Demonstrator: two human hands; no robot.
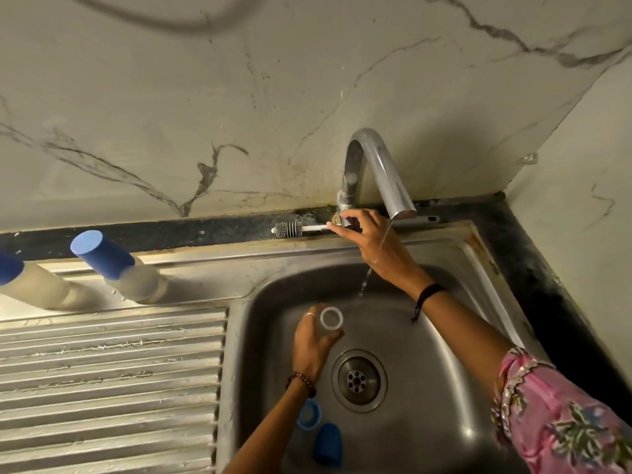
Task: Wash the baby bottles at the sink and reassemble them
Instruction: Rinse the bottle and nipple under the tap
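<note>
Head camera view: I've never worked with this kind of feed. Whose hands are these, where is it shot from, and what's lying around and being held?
There is no robot here: a person wears one wide-angle camera on the head, looking down at their own bare hands over a steel sink.

The right hand reaches up and grips the tap's handle; a thin stream of water runs from the spout.

The left hand holds a clear bottle, open mouth up, just beside the stream.

In the basin lie a blue ring and a blue cap. Two capped bottles stand on the draining board, and a bottle brush lies on the ledge behind.
</note>
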